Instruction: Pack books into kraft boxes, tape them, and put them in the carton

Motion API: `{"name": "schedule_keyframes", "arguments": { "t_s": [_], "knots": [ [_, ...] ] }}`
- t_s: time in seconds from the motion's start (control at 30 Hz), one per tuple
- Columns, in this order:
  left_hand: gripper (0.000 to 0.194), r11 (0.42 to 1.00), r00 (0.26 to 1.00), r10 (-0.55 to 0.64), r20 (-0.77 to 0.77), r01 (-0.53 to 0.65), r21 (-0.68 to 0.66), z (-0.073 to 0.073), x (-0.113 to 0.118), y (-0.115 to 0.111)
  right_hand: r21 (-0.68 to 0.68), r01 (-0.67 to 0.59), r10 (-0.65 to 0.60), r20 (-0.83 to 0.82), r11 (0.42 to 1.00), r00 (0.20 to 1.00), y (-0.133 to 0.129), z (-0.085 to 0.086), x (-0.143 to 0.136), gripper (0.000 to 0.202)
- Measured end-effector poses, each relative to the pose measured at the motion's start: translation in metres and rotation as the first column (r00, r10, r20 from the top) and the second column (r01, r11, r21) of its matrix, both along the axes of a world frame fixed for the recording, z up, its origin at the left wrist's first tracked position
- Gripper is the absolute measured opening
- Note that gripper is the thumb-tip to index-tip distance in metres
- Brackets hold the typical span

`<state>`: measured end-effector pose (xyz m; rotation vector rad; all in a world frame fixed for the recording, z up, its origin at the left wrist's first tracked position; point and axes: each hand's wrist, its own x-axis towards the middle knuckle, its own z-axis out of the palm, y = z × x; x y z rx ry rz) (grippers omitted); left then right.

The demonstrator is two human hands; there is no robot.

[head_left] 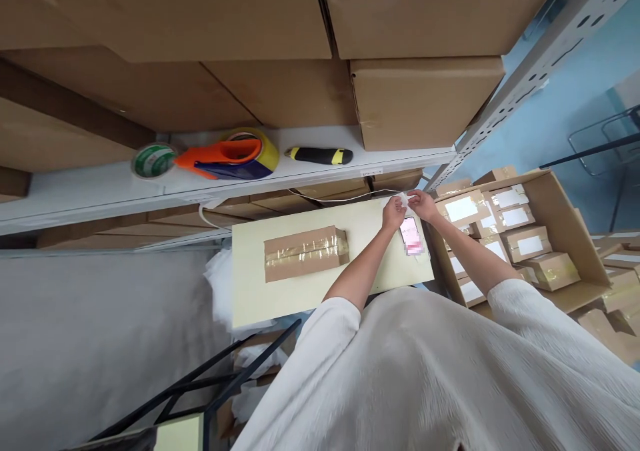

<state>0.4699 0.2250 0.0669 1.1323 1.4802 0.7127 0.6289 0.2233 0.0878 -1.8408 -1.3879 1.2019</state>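
Note:
At the far right end of the pale table (250,297), my left hand (394,213) and my right hand (423,205) are close together. The fingers of both are closed on a small white slip (404,199) between them; whether it is paper or a label is too small to tell. Just below my hands lies a phone (410,234) with a lit, pinkish screen, partly blurred. Left of my left hand, a long cardboard box (305,252) sealed with clear tape lies flat on the table.
Above the table, a shelf (320,134) carries large cartons (425,97), a tape dispenser (230,154), a green-and-white tape roll (154,161) and a utility knife (320,155). On the right stands an open carton (570,217) of small labelled boxes. White plastic wrap (220,284) hangs at the table's left end.

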Motion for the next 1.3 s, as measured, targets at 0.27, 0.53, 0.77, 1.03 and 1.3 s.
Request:
{"name": "schedule_keyframes", "arguments": {
  "t_s": [0.27, 0.53, 0.77, 1.03, 1.3],
  "knots": [
    [0.033, 0.999, 0.999, 0.04, 0.004, -0.04, 0.009, 0.008, -0.003, 0.0, 0.029, -0.021, 0.024, -0.115, 0.999, 0.993, 0.005, 0.002, -0.007, 0.036],
    [0.029, 0.997, 0.994, 0.078, 0.08, -0.077, -0.014, 0.012, -0.009, 0.003, 0.039, -0.021, 0.028, -0.19, 0.999, 0.981, 0.009, -0.003, -0.012, 0.034],
    [0.03, 0.993, 0.98, 0.119, 0.158, -0.114, -0.041, 0.014, -0.017, 0.004, 0.084, -0.029, 0.031, -0.022, 0.996, 0.999, 0.008, -0.002, -0.011, 0.016],
    [0.033, 0.992, 0.99, 0.116, 0.076, -0.119, 0.035, 0.018, -0.036, 0.004, 0.053, -0.192, 0.157, 0.391, 0.98, 0.907, 0.004, -0.005, 0.004, 0.029],
    [0.036, 0.991, 0.992, 0.128, -0.013, -0.127, 0.049, 0.021, -0.069, 0.004, -0.071, -0.141, 0.155, 0.61, 0.987, 0.777, 0.002, -0.01, 0.011, 0.034]
  ]
}}
